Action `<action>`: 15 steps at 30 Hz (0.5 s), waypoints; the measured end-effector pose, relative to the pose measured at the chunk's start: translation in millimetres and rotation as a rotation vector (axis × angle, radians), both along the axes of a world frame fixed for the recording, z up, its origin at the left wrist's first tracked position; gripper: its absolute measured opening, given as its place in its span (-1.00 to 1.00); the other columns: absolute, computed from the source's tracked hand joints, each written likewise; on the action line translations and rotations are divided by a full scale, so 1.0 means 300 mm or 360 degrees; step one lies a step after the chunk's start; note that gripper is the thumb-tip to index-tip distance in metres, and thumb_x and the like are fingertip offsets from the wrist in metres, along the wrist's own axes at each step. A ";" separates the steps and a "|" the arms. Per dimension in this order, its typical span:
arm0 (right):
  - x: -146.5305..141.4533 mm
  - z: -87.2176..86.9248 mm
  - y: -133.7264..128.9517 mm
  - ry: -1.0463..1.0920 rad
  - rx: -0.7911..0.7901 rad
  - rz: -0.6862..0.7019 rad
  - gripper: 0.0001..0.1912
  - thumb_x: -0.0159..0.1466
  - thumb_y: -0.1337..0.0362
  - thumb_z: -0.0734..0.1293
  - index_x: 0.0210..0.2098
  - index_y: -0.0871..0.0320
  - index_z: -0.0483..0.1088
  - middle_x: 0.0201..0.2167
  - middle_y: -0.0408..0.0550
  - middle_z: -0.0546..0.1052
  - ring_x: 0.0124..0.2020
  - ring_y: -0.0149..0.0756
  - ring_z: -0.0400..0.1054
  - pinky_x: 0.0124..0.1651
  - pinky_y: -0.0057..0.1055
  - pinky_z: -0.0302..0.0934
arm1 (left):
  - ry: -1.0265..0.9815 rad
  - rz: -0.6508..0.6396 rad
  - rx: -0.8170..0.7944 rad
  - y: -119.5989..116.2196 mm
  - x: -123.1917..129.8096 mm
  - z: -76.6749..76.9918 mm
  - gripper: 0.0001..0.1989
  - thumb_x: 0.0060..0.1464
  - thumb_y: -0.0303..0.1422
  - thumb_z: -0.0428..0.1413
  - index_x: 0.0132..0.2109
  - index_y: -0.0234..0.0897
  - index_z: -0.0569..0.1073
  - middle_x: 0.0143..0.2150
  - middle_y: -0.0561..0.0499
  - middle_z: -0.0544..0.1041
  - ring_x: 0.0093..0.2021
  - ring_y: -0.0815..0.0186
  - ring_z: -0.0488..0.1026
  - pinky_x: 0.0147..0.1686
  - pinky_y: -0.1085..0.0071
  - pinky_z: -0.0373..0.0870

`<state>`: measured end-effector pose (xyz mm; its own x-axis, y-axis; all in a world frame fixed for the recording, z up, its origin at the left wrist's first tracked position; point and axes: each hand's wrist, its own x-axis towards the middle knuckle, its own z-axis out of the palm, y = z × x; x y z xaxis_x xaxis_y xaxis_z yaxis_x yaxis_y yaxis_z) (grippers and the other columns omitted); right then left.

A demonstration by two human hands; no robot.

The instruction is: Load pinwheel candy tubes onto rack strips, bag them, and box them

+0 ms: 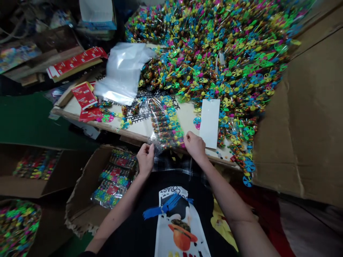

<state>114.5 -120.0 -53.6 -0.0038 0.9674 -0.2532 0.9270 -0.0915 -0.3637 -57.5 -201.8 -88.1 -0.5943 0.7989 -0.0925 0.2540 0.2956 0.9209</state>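
Up at the top left, an open box [98,12], white inside, with blue on its side. Far over to the left, some shiny, bright packets [18,55], too blurry to read. Under them, a green floor [32,114]. Low on the left, an open brown box [21,187] with colourful things inside. All down the right side, a big sheet of brown cardboard [302,117]. Below that, something dark red [264,205], with something grey [300,221] just beside it. Near the bottom, something yellow [223,228], partly hidden.
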 end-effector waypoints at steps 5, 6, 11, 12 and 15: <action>0.001 -0.004 0.009 -0.0085 -0.0051 0.0025 -0.79 0.31 0.24 0.15 -0.33 0.11 0.39 -0.39 -0.04 0.51 -0.41 -0.31 0.32 -0.44 -0.42 -0.15 | -0.0148 -0.0006 -0.0085 0.030 -0.018 -0.039 -0.71 -0.03 -0.19 0.09 -0.54 -0.25 0.24 -0.65 0.18 0.20 -0.60 0.46 0.14 -0.56 0.51 0.10; 0.013 -0.014 0.009 -0.0049 -0.0032 0.0011 -0.78 0.31 0.23 0.15 -0.33 0.11 0.39 -0.38 -0.03 0.52 -0.40 -0.30 0.33 -0.43 -0.42 -0.11 | -0.0159 0.0049 -0.0095 0.029 -0.031 -0.043 -0.75 -0.03 -0.20 0.10 -0.49 -0.25 0.27 -0.63 0.18 0.22 -0.60 0.45 0.16 -0.55 0.51 0.12; 0.121 -0.075 -0.025 0.0523 0.0340 -0.0192 -0.77 0.27 0.18 0.15 -0.39 0.14 0.35 -0.38 -0.02 0.50 -0.34 -0.28 0.36 -0.28 -0.42 0.12 | 0.0401 0.0161 0.0280 0.003 -0.057 0.013 -0.76 0.05 -0.26 0.08 -0.13 -0.25 0.38 -0.38 0.04 0.44 -0.35 0.33 0.40 -0.26 0.39 0.32; 0.142 -0.081 -0.040 0.0675 0.0386 -0.0269 -0.75 0.26 0.15 0.15 -0.38 0.14 0.35 -0.40 -0.03 0.49 -0.38 -0.29 0.35 -0.29 -0.42 0.15 | 0.0592 0.0021 0.0373 0.003 -0.041 0.038 -0.75 0.08 -0.26 0.07 -0.10 -0.24 0.39 -0.28 -0.02 0.48 -0.24 0.28 0.44 -0.14 0.34 0.31; 0.191 -0.082 -0.102 0.0987 0.0331 -0.0403 -0.69 0.17 0.03 0.21 -0.33 0.15 0.38 -0.43 -0.06 0.49 -0.53 -0.35 0.30 -0.39 -0.41 0.20 | 0.1081 -0.0708 0.0425 0.030 0.037 0.101 -0.66 0.11 -0.21 0.08 0.02 -0.18 0.42 0.01 -0.13 0.50 0.08 0.12 0.38 0.14 0.18 0.12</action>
